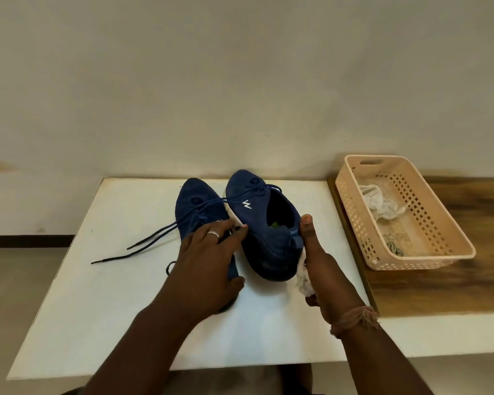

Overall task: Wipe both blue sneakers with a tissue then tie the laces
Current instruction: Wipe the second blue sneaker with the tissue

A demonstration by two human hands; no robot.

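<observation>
Both sneakers sit toward the far edge of the white board [103, 295], toes pointing away, close to the wall [240, 81]. My left hand [208, 260] lies over the left sneaker [196, 205], fingers stretched flat and reaching across to the side of the right sneaker [268, 238], which tips toward the left one. My right hand [315, 266] grips the right sneaker's heel, thumb up against the collar, with the tissue [303, 280] bunched between palm and heel. The laces [143, 243] of the left sneaker trail loose to the left, well short of the board's left edge. The near half of the board lies open under my forearms. To the right, on a wooden top [439, 289], a basket [451, 223] holds a crumpled cloth [380, 203], well apart from the sneakers.
</observation>
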